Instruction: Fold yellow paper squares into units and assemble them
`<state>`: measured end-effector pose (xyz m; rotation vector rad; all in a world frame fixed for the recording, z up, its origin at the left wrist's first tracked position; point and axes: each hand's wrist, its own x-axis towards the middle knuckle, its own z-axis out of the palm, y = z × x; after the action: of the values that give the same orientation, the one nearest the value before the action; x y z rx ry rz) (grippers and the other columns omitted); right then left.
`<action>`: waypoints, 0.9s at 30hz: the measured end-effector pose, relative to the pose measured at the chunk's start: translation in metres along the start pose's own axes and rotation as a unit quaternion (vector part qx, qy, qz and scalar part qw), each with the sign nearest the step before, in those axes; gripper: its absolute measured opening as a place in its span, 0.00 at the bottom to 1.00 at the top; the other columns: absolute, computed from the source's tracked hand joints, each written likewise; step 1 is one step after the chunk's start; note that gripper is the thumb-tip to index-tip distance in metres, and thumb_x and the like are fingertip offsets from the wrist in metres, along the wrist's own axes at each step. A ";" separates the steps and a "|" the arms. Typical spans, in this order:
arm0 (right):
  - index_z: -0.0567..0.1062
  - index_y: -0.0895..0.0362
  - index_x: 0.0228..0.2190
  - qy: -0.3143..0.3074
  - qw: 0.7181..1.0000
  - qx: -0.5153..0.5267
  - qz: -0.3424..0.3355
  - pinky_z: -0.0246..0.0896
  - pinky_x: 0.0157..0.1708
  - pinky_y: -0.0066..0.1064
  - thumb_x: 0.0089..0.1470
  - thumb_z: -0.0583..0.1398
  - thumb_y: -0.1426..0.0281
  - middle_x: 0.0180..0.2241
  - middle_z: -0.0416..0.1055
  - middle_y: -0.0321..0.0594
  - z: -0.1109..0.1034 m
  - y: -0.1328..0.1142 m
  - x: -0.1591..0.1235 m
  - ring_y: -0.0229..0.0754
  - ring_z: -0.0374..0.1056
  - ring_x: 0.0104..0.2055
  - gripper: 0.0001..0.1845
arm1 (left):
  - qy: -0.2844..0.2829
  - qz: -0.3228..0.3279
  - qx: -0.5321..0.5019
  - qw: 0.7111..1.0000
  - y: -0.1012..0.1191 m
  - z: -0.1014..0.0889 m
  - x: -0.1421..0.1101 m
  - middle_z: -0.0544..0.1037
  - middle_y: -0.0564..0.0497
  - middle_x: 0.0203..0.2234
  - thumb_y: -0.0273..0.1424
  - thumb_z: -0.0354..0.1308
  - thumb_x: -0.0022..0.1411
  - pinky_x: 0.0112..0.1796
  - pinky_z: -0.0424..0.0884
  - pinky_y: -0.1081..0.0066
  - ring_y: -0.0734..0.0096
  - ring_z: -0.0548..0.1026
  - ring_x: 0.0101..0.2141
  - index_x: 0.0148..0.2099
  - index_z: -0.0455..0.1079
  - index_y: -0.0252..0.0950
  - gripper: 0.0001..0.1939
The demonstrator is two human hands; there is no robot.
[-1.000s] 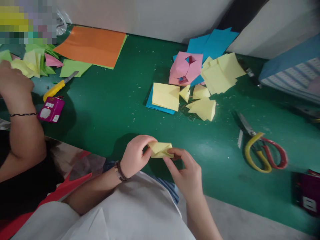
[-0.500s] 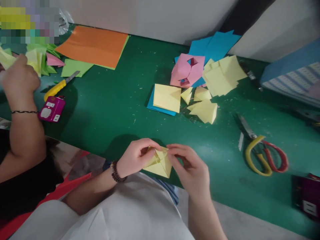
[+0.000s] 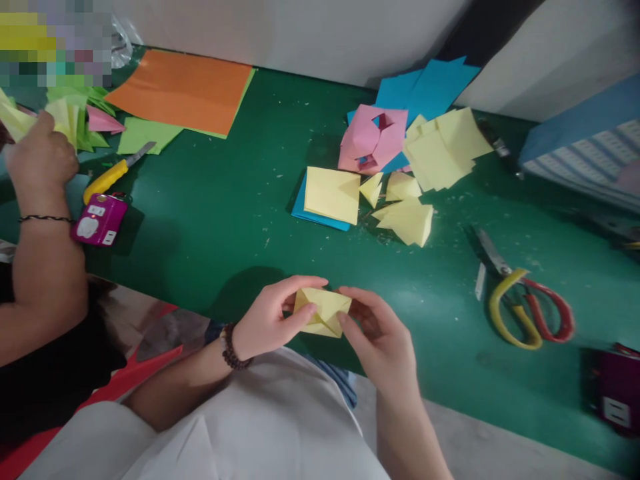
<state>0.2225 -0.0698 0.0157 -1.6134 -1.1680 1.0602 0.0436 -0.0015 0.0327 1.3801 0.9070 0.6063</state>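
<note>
Between my two hands is a small folded piece of pale yellow paper (image 3: 323, 312), its creases meeting near the middle. My left hand (image 3: 270, 317), with a dark beaded bracelet on the wrist, pinches its left side. My right hand (image 3: 377, 337) holds its right edge with the fingertips. Behind them on the green work surface (image 3: 210, 247) lie a square of yellow paper (image 3: 331, 195) on blue paper and several small yellow folded pieces (image 3: 407, 222). A pink folded paper model (image 3: 373, 139) sits farther back.
A co-worker's hand (image 3: 41, 160) at the left holds yellow-green paper. Nearby are a yellow utility knife (image 3: 106, 180) and a magenta plug-in device (image 3: 99, 220). Scissors with yellow and red handles (image 3: 520, 308) lie to the right. Orange paper (image 3: 177, 92) and blue sheets (image 3: 430, 87) lie along the back.
The yellow paper has changed from a wide triangular shape to a compact folded shape. My hands have shifted their hold on it. The co-worker's hand has moved slightly.
</note>
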 end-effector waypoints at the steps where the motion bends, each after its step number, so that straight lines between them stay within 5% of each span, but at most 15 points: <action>1: 0.74 0.51 0.46 0.014 1.000 0.001 0.006 0.72 0.35 0.32 0.55 0.60 0.69 0.40 0.74 0.41 0.001 0.002 0.000 0.39 0.72 0.38 0.15 | -0.005 0.001 -0.001 1.000 0.000 0.000 -0.001 0.76 0.46 0.48 0.30 0.54 0.63 0.37 0.76 0.75 0.70 0.77 0.39 0.55 0.68 0.38 0.18; 7: 0.76 0.51 0.40 0.066 0.997 -0.029 0.007 0.70 0.31 0.29 0.54 0.60 0.68 0.34 0.75 0.37 0.003 0.004 0.003 0.37 0.71 0.32 0.10 | -0.027 -0.007 -0.011 1.000 -0.005 0.005 -0.003 0.78 0.46 0.44 0.25 0.54 0.58 0.39 0.77 0.74 0.71 0.78 0.38 0.61 0.62 0.36 0.28; 13: 0.76 0.53 0.32 0.091 0.992 -0.088 -0.025 0.69 0.32 0.30 0.54 0.62 0.65 0.30 0.75 0.37 0.008 0.000 0.003 0.37 0.70 0.30 0.05 | 0.036 -0.055 0.058 0.996 -0.007 0.009 0.001 0.80 0.49 0.31 0.34 0.56 0.61 0.29 0.73 0.78 0.72 0.78 0.29 0.39 0.74 0.34 0.10; 22: 0.74 0.53 0.40 0.099 0.991 -0.085 -0.025 0.71 0.31 0.31 0.55 0.61 0.63 0.33 0.75 0.38 0.014 -0.002 -0.001 0.38 0.72 0.31 0.11 | 0.081 -0.075 0.060 0.992 -0.011 0.009 0.004 0.71 0.55 0.18 0.38 0.55 0.62 0.20 0.58 0.80 0.79 0.66 0.19 0.29 0.70 0.33 0.15; 27: 0.72 0.52 0.38 0.092 0.975 -0.166 -0.113 0.69 0.34 0.33 0.55 0.60 0.70 0.34 0.74 0.37 0.013 -0.013 -0.004 0.39 0.71 0.34 0.07 | 0.081 -0.090 0.058 0.991 -0.016 0.012 0.005 0.63 0.56 0.16 0.40 0.53 0.63 0.20 0.56 0.78 0.80 0.60 0.19 0.24 0.65 0.33 0.19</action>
<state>0.2057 -0.0695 0.0247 -1.7392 -1.4157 0.5774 0.0542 -0.0061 0.0151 1.3475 1.2013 0.5396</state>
